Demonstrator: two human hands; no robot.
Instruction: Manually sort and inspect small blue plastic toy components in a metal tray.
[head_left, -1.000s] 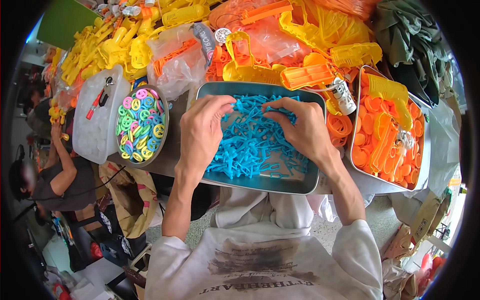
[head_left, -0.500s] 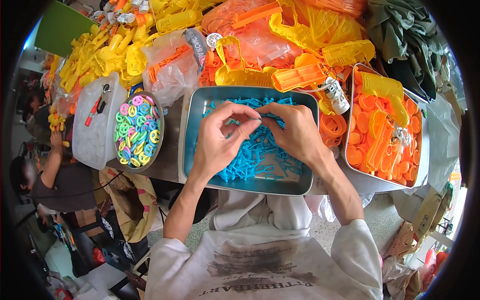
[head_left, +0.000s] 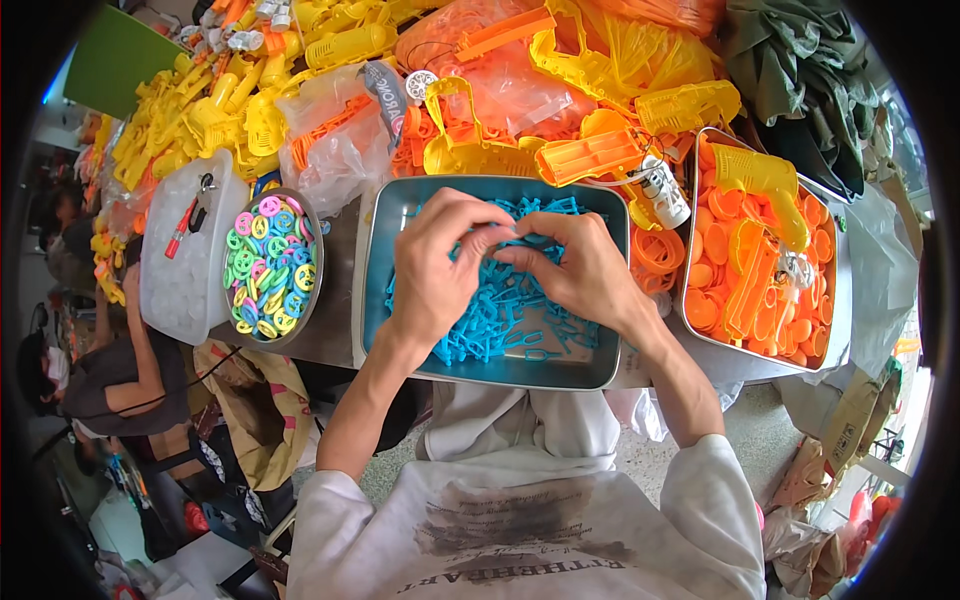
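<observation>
Fingertips meeting, my left hand [head_left: 440,265] and my right hand [head_left: 590,268] are held over a rectangular metal tray [head_left: 378,300]. Thumb and fingers of each hand are pinched closed at the meeting point. Whatever is between them is hidden by the fingers and too small to name. Beneath the hands, a loose heap of small blue plastic forked pieces [head_left: 480,325] covers much of the tray's bottom.
Left of the tray stand a round metal bowl [head_left: 316,290] of multicoloured plastic rings and a translucent box [head_left: 160,290] with a red-handled tool [head_left: 183,230]. At right, another metal tray [head_left: 690,310] holds orange parts. Yellow casings [head_left: 215,125] pile up behind. A co-worker [head_left: 115,375] is at far left.
My left hand has turned slightly, its fingers closing further over the pinch, while the right stays nearly in place. The whole view has shifted a little. The co-worker's arm has moved.
</observation>
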